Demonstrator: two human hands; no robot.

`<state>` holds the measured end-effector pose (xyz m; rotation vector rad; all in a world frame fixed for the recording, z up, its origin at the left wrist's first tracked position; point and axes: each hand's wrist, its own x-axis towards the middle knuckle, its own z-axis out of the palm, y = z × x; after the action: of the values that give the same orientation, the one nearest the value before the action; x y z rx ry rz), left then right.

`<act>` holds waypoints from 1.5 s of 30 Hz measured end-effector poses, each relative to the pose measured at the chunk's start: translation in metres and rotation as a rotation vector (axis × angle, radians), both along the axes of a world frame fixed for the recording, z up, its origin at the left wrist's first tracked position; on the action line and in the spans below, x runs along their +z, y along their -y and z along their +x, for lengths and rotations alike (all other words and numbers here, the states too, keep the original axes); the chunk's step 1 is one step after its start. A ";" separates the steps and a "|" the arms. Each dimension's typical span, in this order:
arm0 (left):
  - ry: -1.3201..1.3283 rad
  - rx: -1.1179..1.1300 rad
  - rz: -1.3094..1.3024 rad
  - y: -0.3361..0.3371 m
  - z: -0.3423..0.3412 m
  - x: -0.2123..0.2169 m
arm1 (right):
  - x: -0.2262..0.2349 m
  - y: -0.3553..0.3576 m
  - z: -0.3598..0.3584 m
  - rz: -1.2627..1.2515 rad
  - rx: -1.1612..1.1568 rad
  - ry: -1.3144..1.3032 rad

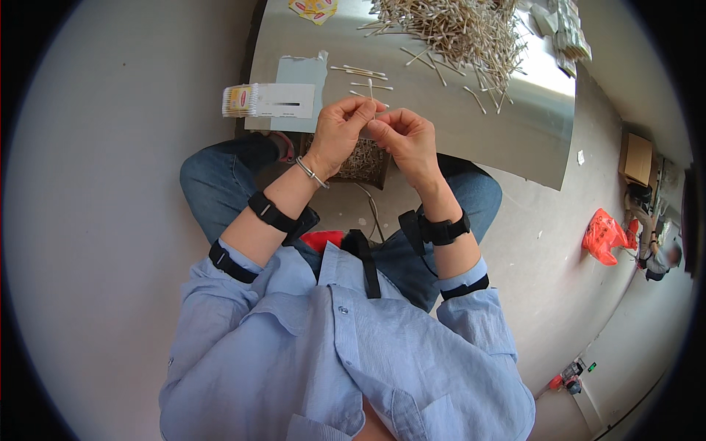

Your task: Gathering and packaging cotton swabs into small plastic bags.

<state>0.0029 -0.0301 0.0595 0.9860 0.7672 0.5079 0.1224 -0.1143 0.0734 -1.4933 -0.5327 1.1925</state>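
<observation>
A cotton swab [371, 90] stands almost upright at my fingertips, its white head pointing away from me. My left hand [340, 134] pinches it between thumb and forefinger. At its lower end my right hand [409, 141] is closed in a pinch, its fingertips meeting the left ones; the swab's bottom tip is hidden. Just beyond my hands, several loose swabs [360, 72] lie on the metal table [533, 140]. To the left, a pack of swabs [240, 101] with a yellow label rests beside a white card [288, 101] on a pale blue sheet [303, 71].
A large heap of cotton swabs [460, 29] covers the table's far middle. Yellow labels [315, 9] lie far left, packets [570, 37] far right. Below my hands is a box of swabs [360, 163]. A red plastic bag [604, 235] and another person [660, 257] are off right.
</observation>
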 end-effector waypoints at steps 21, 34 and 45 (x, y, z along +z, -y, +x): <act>0.324 -0.086 -0.383 -0.017 -0.004 0.004 | 0.019 0.012 0.004 -0.007 0.151 -0.156; 0.501 -0.074 -0.498 -0.023 -0.003 0.002 | 0.010 0.021 0.010 0.075 0.235 -0.461; 0.155 0.006 -0.179 -0.014 -0.004 -0.004 | 0.002 0.021 0.008 0.061 0.157 -0.360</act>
<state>-0.0007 -0.0161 0.0551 0.7697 0.6644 0.5057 0.1307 -0.1353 0.0755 -1.1653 -0.4410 1.5152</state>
